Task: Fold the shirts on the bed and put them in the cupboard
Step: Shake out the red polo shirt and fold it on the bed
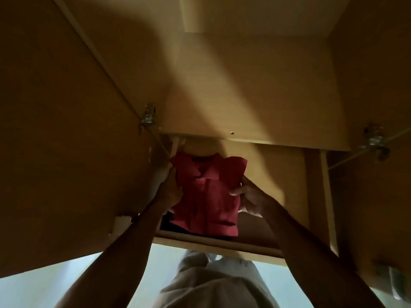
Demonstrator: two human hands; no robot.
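I watched both hands, left hand [171,192] and right hand [250,196], clasp the folded red shirt [208,196] by its sides above the cupboard shelf [222,243], seemingly atop something dark.

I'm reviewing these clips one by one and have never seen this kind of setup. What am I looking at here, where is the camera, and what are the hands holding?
There is no machine: a person wears one wide-angle camera on the head, looking down at both bare arms. The wooden box is an open cupboard with metal hinges at its sides. The left hand and right hand grip opposite edges of a folded red shirt, holding it over a shelf. Something dark lies beneath the shirt; I cannot tell what.
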